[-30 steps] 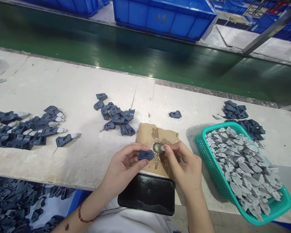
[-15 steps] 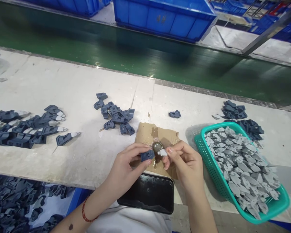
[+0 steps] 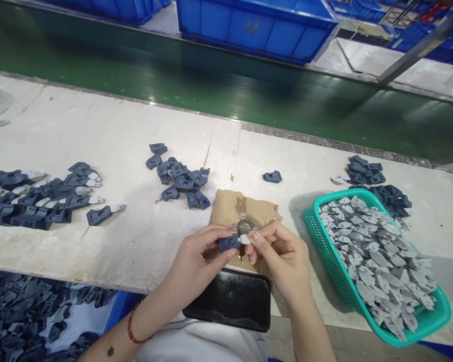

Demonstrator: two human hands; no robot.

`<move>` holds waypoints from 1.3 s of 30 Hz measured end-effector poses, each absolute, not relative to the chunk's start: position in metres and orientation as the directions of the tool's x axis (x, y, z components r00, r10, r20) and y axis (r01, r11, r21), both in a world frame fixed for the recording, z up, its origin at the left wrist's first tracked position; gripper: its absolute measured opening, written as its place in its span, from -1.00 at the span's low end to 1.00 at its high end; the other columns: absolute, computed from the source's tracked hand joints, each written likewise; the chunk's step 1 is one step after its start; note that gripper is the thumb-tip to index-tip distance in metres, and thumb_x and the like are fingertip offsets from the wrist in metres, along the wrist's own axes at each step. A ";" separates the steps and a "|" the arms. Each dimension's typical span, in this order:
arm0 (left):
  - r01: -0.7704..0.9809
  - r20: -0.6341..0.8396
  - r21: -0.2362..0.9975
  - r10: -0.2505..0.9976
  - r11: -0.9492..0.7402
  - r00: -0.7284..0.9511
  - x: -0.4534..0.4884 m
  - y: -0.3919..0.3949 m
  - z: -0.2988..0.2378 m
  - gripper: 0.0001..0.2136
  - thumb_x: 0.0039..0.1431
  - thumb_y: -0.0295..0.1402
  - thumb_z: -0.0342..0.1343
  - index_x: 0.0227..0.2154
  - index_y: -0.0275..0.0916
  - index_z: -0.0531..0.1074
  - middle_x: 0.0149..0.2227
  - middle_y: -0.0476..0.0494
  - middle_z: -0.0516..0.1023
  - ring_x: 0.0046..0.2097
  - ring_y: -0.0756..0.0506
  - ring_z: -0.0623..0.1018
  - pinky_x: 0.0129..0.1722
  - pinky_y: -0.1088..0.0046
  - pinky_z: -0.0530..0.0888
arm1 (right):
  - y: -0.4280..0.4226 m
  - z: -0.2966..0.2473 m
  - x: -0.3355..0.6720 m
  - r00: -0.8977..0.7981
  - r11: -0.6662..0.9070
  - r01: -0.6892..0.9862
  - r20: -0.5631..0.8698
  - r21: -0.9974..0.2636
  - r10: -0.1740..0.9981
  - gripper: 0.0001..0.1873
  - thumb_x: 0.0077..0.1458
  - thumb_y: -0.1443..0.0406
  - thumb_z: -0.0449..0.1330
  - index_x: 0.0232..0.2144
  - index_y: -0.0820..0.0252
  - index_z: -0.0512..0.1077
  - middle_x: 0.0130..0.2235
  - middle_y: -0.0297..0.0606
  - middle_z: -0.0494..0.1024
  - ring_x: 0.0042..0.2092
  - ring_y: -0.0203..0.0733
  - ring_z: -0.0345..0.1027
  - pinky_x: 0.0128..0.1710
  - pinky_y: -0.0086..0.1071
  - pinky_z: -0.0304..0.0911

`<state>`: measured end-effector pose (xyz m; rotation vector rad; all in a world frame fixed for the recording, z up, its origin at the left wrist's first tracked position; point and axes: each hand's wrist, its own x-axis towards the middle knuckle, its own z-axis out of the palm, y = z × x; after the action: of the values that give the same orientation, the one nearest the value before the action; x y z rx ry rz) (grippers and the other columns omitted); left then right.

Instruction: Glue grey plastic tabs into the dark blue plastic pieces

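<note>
Between thumb and fingers, my left hand (image 3: 206, 254) grips a dark blue plastic part (image 3: 229, 243) with a recess in its face. My right hand (image 3: 281, 254) pinches a small light grey piece (image 3: 245, 240), whose narrow end meets the right end of the blue part. Whether that end sits inside the blue part, I cannot tell. Both hands are over a piece of brown cardboard (image 3: 222, 207) carrying a small round pool of shiny liquid (image 3: 245, 227). Below them lies a black phone (image 3: 234, 300).
A green basket (image 3: 326, 266) of grey pieces stands at right. Loose blue parts (image 3: 183, 182) lie left of the cardboard, and joined blue-and-grey parts (image 3: 41, 201) farther left. A blue bin (image 3: 115, 314) of dark parts is at lower left. Beyond the table (image 3: 109, 130) runs a green belt (image 3: 154, 83).
My right hand has moved left with the grey piece, closing the gap to the blue part. My left hand has stayed nearly in place.
</note>
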<state>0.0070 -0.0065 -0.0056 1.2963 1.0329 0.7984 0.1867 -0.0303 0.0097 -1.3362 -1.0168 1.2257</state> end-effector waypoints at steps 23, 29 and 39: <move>0.057 -0.179 0.984 0.901 0.171 0.396 0.007 -0.003 -0.002 -0.85 0.25 -0.38 0.22 -0.17 -0.23 0.65 -0.15 -0.15 0.68 -0.13 -0.13 0.67 -0.15 0.44 0.62 | -0.028 0.013 0.180 0.100 -0.188 0.100 -0.178 -0.977 0.979 -0.64 0.27 0.08 0.27 -0.48 0.16 0.42 -0.54 -0.33 0.53 -0.53 -0.31 0.38 -0.50 -0.45 0.31; 0.012 -0.213 0.974 0.892 0.227 0.399 0.007 -0.003 -0.002 -0.86 0.25 -0.38 0.23 -0.18 -0.23 0.63 -0.15 -0.16 0.69 -0.11 -0.14 0.67 -0.11 0.42 0.61 | -0.028 0.012 0.179 0.115 -0.187 0.156 -0.170 -0.970 0.979 -0.63 0.27 0.06 0.27 -0.48 0.16 0.42 -0.54 -0.35 0.49 -0.53 -0.30 0.33 -0.52 -0.44 0.25; -0.238 -0.341 0.844 0.822 0.481 0.455 0.001 -0.001 0.009 -0.68 0.17 -0.12 0.36 -0.17 -0.25 0.54 -0.20 -0.20 0.73 -0.10 -0.15 0.69 -0.11 0.41 0.59 | -0.026 0.026 0.180 -0.247 0.306 0.664 0.187 -0.682 0.951 -0.28 0.19 0.30 0.23 0.36 0.05 0.16 0.20 -0.06 0.44 0.21 0.06 0.34 0.13 -0.07 0.35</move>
<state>0.0007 -0.0008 0.0088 0.8119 0.8487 0.7509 0.1799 -0.0265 0.0260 -1.4284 -1.9988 0.6417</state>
